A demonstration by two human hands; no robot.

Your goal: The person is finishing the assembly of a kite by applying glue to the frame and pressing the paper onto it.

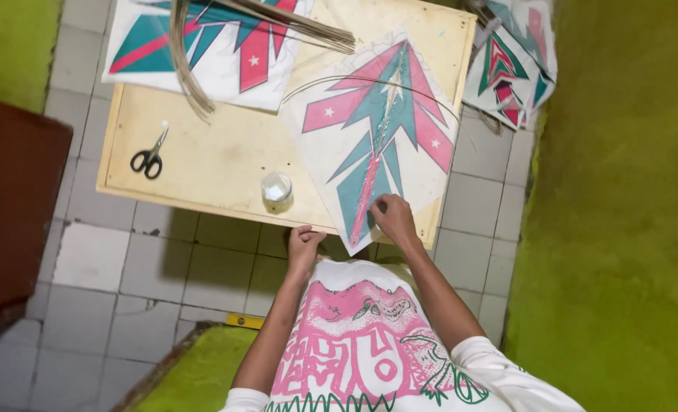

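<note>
A white paper kite (377,130) with pink and teal arrow shapes lies on a low wooden board (202,152), its bottom tip hanging over the near edge. My right hand (392,217) presses on the kite's lower tip, fingers pinched on the paper. Just under the board's near edge, my left hand (305,246) has its fingers curled; whether it holds anything I cannot tell. A thin curved stick (354,80) arches across the kite's upper part.
Black-handled scissors (150,158) lie on the board's left. A small clear jar (276,191) stands near the front edge. More kites (202,46) and a bundle of thin sticks (186,69) sit at the back; other kites (510,69) lean at right. Green walls flank the tiled floor.
</note>
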